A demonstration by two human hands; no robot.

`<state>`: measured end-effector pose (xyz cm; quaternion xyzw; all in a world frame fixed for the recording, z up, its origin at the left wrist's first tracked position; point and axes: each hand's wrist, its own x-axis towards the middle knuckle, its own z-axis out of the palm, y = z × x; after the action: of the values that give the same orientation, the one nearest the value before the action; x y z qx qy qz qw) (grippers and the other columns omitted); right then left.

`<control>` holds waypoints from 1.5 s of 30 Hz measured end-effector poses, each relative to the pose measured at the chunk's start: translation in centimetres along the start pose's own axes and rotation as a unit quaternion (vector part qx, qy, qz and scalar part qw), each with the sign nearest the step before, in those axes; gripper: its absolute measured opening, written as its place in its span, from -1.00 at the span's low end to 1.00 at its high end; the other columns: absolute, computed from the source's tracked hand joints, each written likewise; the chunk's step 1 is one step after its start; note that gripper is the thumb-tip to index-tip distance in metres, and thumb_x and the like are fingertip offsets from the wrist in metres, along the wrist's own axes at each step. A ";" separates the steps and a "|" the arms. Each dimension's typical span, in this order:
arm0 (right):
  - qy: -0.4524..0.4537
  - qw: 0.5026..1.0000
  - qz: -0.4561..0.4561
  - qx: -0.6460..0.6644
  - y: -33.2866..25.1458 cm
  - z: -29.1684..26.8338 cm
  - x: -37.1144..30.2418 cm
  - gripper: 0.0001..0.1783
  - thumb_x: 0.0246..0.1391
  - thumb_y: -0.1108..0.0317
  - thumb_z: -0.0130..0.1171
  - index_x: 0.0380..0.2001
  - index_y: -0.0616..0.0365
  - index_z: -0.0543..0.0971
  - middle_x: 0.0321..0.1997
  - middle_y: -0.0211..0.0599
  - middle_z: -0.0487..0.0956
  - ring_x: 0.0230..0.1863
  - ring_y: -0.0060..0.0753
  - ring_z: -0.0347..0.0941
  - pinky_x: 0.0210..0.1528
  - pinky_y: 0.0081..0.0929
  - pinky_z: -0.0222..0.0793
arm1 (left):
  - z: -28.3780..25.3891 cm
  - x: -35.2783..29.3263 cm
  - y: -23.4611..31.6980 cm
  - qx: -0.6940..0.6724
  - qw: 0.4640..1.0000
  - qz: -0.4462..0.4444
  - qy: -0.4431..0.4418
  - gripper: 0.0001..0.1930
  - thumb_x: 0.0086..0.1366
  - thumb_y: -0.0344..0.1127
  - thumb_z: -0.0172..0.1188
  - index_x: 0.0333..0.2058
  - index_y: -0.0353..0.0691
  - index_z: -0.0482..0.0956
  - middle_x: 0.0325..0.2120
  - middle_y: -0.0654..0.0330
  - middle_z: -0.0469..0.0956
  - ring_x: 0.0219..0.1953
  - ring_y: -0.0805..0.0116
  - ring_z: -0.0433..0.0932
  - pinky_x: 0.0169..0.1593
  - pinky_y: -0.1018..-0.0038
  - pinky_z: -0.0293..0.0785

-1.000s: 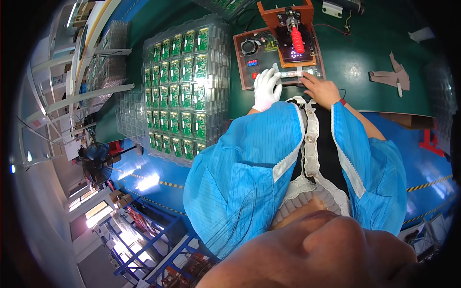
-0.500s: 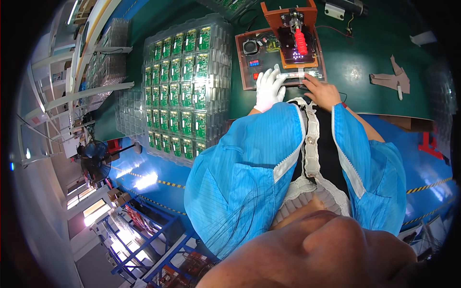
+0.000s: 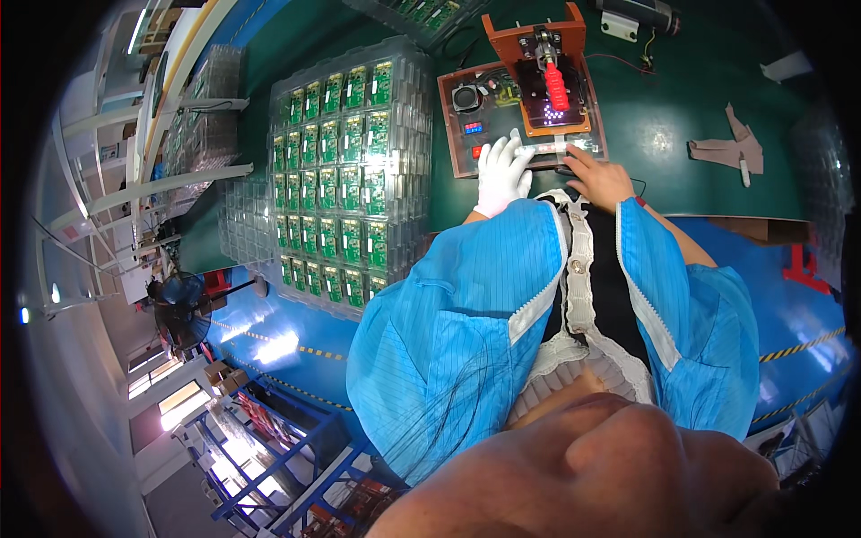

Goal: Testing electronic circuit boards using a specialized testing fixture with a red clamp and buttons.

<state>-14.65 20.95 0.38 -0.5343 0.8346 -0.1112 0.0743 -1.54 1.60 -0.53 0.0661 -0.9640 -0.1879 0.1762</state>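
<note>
My left hand [image 3: 503, 179], in a white glove, rests at the front left of a reddish-brown test fixture [image 3: 592, 92]. Its fingers are stretched and apart, beside a small red switch [image 3: 477, 151]. Bare, my right hand [image 3: 604, 183] lies at the fixture's front right edge with its fingers extended; nothing shows in it. Between the hands runs a pale strip [image 3: 545, 150] along the front. A toggle clamp with a red handle [image 3: 557, 88] stands upright over a dark panel with lit white dots [image 3: 553, 114]. To the left is a small lit display [image 3: 473, 128].
Stacked clear plastic trays [image 3: 410, 143] at the left hold rows of green circuit boards [image 3: 350, 190]. On the green table [image 3: 646, 184] at the right lie a brownish cloth piece [image 3: 725, 150] with a white stick-like item and, farther back, a cylindrical motor-like device [image 3: 653, 13] with wires.
The whole view has shifted slightly, with the fixture appearing a little farther left. Both hands stay at the fixture's front edge, almost as before.
</note>
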 end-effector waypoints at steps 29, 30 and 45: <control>-0.042 0.997 0.061 -0.027 -0.2 -0.5 -0.1 -0.49 0.01 0.15 0.19 0.04 -0.04 0.36 0.29 -0.39 0.27 -0.27 -0.16 0.57 -0.31 -0.29 0.50 | -0.7 -1.2 -0.2 0.099 0.994 -0.020 -0.046 -0.35 -0.06 -0.28 0.21 0.12 -0.09 0.35 0.11 0.02 0.33 0.16 -0.01 0.27 0.25 -0.03 0.00; -0.051 0.997 0.056 -0.031 -0.3 -0.5 0.1 -0.50 0.01 0.16 0.19 0.04 -0.03 0.36 0.29 -0.34 0.27 -0.29 -0.15 0.57 -0.30 -0.29 0.50 | -0.9 -1.2 0.0 0.106 0.993 -0.022 -0.054 -0.34 -0.06 -0.28 0.21 0.12 -0.09 0.34 0.11 0.02 0.33 0.16 -0.01 0.27 0.25 -0.03 0.00; -0.070 0.996 0.039 -0.028 -0.6 -1.2 0.5 -0.49 -0.01 0.21 0.22 0.03 0.04 0.37 0.25 -0.06 0.27 -0.37 -0.10 0.57 -0.29 -0.27 0.49 | -1.4 -0.8 0.4 0.129 0.988 -0.025 -0.082 -0.33 -0.03 -0.26 0.21 0.13 -0.20 0.31 0.10 0.02 0.35 0.15 0.08 0.31 0.27 -0.01 -0.01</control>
<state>-14.68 20.35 1.68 -0.5100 0.8502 -0.0467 0.1217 -0.29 1.66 0.63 0.0968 -0.9894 -0.0710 0.0819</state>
